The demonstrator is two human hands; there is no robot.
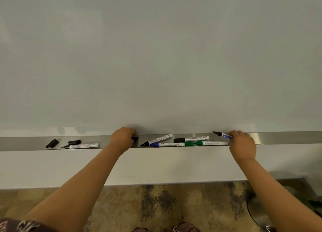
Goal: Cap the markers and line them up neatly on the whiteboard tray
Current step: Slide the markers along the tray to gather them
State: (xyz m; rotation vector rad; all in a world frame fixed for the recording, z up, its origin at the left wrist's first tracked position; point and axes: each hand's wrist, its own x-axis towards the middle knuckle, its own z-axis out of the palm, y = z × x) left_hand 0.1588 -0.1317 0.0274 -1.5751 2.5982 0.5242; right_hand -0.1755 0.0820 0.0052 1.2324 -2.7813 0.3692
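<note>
A steel whiteboard tray (pixel 278 137) runs across the view. My right hand (pixel 241 144) grips an uncapped marker with a blue label (pixel 222 135), its black tip pointing left above the tray. My left hand (pixel 122 138) curls over a black cap (pixel 135 138) on the tray. Between my hands lie an uncapped black-tipped marker (pixel 156 140), a capped black marker (pixel 191 139), a blue marker (pixel 166 144) and a green marker (pixel 207 143). At the left lie an uncapped marker (pixel 80 146) and two loose black caps (pixel 52 143) (pixel 74 142).
The blank whiteboard (pixel 156 57) fills the upper view. Below the tray is a white panel (pixel 156 165), then patterned carpet (pixel 165 207). A metal chair base (pixel 261 212) sits at the lower right.
</note>
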